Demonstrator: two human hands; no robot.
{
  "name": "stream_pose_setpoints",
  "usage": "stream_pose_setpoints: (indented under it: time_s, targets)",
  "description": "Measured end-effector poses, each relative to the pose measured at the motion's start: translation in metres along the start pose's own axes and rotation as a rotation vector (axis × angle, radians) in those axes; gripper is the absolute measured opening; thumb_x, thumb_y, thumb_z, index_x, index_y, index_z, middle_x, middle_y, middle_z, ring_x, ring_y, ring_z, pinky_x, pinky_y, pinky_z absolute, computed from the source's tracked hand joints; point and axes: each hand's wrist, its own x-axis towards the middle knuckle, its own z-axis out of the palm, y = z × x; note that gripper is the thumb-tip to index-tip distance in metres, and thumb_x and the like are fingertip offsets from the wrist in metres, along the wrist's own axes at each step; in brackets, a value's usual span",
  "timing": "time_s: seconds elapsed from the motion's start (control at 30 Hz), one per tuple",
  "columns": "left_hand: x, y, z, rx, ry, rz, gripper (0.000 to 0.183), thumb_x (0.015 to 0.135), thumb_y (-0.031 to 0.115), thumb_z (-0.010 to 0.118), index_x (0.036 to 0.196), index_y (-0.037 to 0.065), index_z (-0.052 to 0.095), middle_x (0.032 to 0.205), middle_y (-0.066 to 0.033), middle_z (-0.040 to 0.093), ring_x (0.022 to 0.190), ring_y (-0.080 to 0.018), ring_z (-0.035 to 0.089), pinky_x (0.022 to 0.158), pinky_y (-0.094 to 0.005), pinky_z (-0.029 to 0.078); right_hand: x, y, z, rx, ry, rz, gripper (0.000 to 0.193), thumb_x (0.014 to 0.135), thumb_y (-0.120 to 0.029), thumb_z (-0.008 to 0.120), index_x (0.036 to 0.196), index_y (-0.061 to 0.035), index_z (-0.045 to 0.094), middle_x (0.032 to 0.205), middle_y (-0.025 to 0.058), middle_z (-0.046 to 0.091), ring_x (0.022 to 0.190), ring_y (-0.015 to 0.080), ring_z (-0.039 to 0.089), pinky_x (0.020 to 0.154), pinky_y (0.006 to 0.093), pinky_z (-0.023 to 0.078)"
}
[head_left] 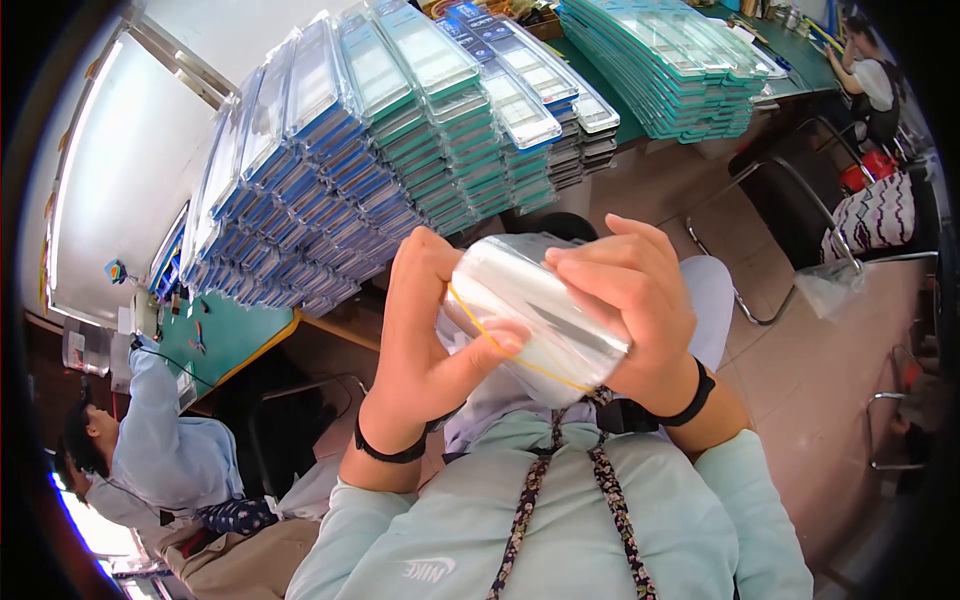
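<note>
Over my lap (712,310), both hands (415,345) (645,310) curl round a clear plastic bundle (545,300); uneven squeezing could pop its yellow band (555,374).

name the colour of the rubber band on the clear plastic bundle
Yellow-orange: the rubber band across the clear plastic bundle shows best in the head view.

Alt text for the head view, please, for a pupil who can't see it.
A person's left hand and right hand hold a clear plastic bundle crossed by a yellow band. Beyond stand stacked blue and green packages; a co-worker in light blue is at left.
</note>
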Motion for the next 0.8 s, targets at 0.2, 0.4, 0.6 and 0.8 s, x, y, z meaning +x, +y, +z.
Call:
stream_pose_setpoints:
  time_s: [0.2, 0.4, 0.6, 0.8]
  targets:
    - [0.000, -0.007, -0.003, -0.197, -0.254, -0.058, 0.087, 0.049, 0.050, 0.085, 0.113, 0.002, 0.051, 0.093, -0.0058, 0.045, 0.086, -0.0175, 0.038, 0.076, -0.0303, 0.029, 0.001, -0.009, -0.017, 0.129, -0.085, 0.107, 0.029, 0.067, -0.021, 0.076, 0.088, -0.0081, 0.061, 0.082, 0.0037, 0.068, 0.072, 0.0171, 0.064, 0.082, 0.0398, 0.045]
    - [0.004, -0.036, -0.009, 0.061, -0.477, 0.310, 0.069, 0.046, 0.050, 0.084, 0.095, 0.007, 0.060, 0.087, -0.0046, 0.049, 0.082, -0.0215, 0.037, 0.075, -0.0346, 0.029, 0.000, -0.010, -0.015, 0.200, -0.123, 0.092, 0.032, 0.063, -0.022, 0.078, 0.087, -0.0081, 0.062, 0.078, 0.0021, 0.066, 0.072, 0.0174, 0.063, 0.081, 0.0384, 0.045]
    - [-0.014, -0.065, 0.007, 0.043, -0.442, 0.309, 0.051, 0.059, 0.044, 0.073, 0.083, 0.004, 0.051, 0.081, -0.0088, 0.040, 0.076, -0.0253, 0.035, 0.067, -0.0340, 0.028, -0.010, -0.008, -0.010, 0.446, -0.036, 0.270, 0.028, 0.071, -0.013, 0.075, 0.089, -0.0075, 0.055, 0.087, 0.0088, 0.065, 0.082, 0.0224, 0.064, 0.088, 0.0409, 0.044]
    - [-0.020, -0.069, 0.010, -0.253, -0.390, 0.055, 0.075, 0.056, 0.027, 0.086, 0.115, 0.002, 0.047, 0.100, -0.0064, 0.049, 0.096, -0.0206, 0.044, 0.086, -0.0338, 0.037, -0.018, 0.007, -0.002, 0.367, -0.035, 0.154, 0.026, 0.062, -0.016, 0.078, 0.073, -0.0077, 0.055, 0.070, 0.0067, 0.062, 0.073, 0.0220, 0.065, 0.075, 0.0375, 0.049]
